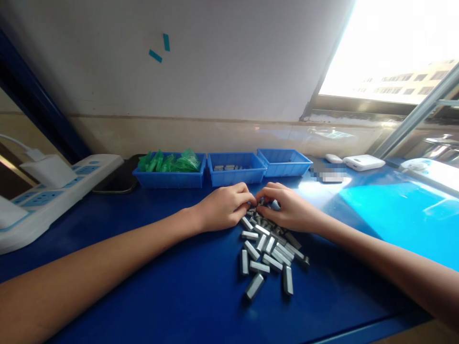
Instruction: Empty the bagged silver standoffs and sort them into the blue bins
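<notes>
Several silver hex standoffs (262,241) lie loose on the blue table, with a pile of small screws (263,222) at their far end. My left hand (229,205) is at the left of the screw pile, its thumb and fingers pinched together. Opposite it, my right hand (283,205) curls over the same pile, fingertips bent inward close to the left ones. Whatever sits between the fingertips of either hand is too small and hidden to make out.
Behind the hands stand a blue bin with green packets (168,179), a blue bin with metal pieces (236,176) and another blue bin (285,168). A white power strip (68,191) and a dark phone (116,184) are left. A bright blue sheet (405,215) lies right.
</notes>
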Available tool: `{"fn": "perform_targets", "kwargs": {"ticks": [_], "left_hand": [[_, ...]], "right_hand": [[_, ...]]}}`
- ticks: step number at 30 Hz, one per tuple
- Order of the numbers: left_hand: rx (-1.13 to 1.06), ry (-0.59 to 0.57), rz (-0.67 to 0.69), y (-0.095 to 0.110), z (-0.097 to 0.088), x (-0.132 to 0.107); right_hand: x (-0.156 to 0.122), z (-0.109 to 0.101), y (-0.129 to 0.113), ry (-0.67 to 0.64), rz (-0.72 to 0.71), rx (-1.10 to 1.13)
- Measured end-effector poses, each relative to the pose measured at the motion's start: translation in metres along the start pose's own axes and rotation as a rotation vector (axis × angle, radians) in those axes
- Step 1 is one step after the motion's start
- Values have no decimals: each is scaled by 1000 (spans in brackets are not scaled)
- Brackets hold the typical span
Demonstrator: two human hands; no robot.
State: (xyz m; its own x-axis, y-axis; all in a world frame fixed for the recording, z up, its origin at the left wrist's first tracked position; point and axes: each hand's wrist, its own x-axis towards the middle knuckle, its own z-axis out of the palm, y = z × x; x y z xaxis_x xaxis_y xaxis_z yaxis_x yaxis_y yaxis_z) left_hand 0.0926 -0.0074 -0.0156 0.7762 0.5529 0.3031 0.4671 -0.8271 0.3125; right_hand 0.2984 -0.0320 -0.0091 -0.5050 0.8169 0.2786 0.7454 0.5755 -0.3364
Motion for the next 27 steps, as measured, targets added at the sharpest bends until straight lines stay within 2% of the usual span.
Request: {"fn": "perform_targets", "kwargs": {"ticks": [3, 5, 7, 10, 11, 12, 13, 14, 17, 18, 20, 23, 25, 27], "left_hand": [[1, 3, -10, 0, 0, 0], [-1, 7, -9, 1, 0, 0], [-11, 13, -6, 1, 0, -1], [-46, 16, 27, 0, 0, -2], [-58, 11, 51, -1, 0, -2], [-69, 3, 77, -1, -1, -2], [-77, -6, 97, -1, -1, -2], [-86, -13, 108, -2, -1, -2], [-112, -8, 71, -1, -2, -1], [-119, -5, 50, -1, -2, -1], [-120, -2, 16, 0, -3, 0], [-107, 21, -6, 0, -2, 1], [-108, 48, -19, -1, -1, 1], [-124, 64, -34, -2, 1, 0]], "right_hand": [[2, 8, -2, 101, 2, 3], [3, 6, -2, 251, -55, -10], [3, -7, -3, 474, -159, -94], [2, -40, 2, 894, -298, -307], [1, -51, 7, 1024, -292, -358], [1, -60, 15, 1098, -243, -396], [1, -68, 24, 1099, -172, -432], [2, -72, 35, 1018, -82, -473], [4, -66, 62, 603, 131, -557], [4, -59, 66, 499, 150, -523], [4, -43, 62, 379, 99, -408], [0, -20, 34, 320, -133, -221], [-4, -9, 16, 237, -281, -116], [-6, -3, 7, 159, -334, -33]]}}
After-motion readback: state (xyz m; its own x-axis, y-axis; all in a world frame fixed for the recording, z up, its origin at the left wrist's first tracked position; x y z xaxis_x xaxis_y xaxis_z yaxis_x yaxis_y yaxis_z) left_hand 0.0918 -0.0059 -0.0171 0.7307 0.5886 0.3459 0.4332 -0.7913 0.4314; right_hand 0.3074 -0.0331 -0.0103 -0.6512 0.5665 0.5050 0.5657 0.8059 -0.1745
